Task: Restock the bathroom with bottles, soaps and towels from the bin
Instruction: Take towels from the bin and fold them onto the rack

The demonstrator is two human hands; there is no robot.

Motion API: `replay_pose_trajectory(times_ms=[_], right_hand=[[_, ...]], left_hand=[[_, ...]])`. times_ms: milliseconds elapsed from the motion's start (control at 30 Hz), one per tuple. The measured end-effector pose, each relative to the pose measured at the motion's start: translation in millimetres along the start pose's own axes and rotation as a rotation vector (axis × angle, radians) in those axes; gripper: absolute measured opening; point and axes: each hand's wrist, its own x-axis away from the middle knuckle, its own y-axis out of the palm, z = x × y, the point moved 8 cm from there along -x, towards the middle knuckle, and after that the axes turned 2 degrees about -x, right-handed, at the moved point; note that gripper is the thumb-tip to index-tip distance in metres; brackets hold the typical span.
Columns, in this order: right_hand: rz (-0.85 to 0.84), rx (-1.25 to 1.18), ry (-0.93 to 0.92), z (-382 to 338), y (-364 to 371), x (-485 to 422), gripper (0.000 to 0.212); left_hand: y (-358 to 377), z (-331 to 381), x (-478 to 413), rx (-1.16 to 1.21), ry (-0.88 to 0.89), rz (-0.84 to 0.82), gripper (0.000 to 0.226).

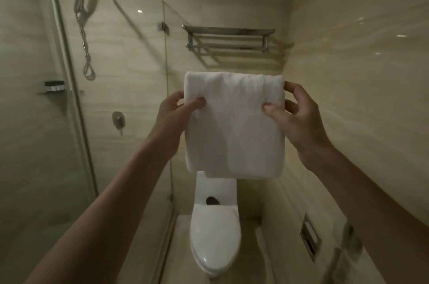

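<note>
A folded white towel (234,125) hangs in mid-air in front of me, held up by both hands. My left hand (176,112) pinches its upper left edge, thumb on the front. My right hand (294,116) pinches the upper right edge the same way. Above and behind the towel, a chrome towel rack (228,37) is fixed to the back wall, with nothing on it. The towel's top edge sits a little below the rack. The bin is out of view.
A white toilet (214,235) with its lid down stands below the towel. A glass shower partition (104,74) runs along the left, with a shower hose (83,28) behind it. Tiled walls close in on the right, where a recessed paper holder (310,237) sits low.
</note>
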Motion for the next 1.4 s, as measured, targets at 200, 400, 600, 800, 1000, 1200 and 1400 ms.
replay_pose_trajectory(times_ms=[200,400,600,800,1000,1200,1400], right_hand=[[-0.008,-0.062,-0.053,16,51,-125,0.043],[-0.057,-0.080,-0.083,30,89,-225,0.059],[-0.093,-0.095,-0.164,54,122,-327,0.057],[-0.115,-0.056,-0.256,77,144,-438,0.055],[-0.155,-0.028,-0.381,93,188,-538,0.056],[-0.201,-0.037,-0.335,160,255,-613,0.066],[-0.185,-0.015,-0.294,210,305,-692,0.070]], left_hand=[[-12,9,-129,0.014,0.082,-0.039,0.046],[-19,13,-234,0.015,0.136,-0.058,0.037],[-22,6,-338,-0.033,0.194,-0.036,0.036],[-19,-9,-451,-0.074,0.212,-0.038,0.030],[-36,-27,-543,-0.039,0.244,0.037,0.033],[-69,-82,-615,-0.051,0.214,0.139,0.026],[-86,-116,-708,-0.117,0.254,0.135,0.043]])
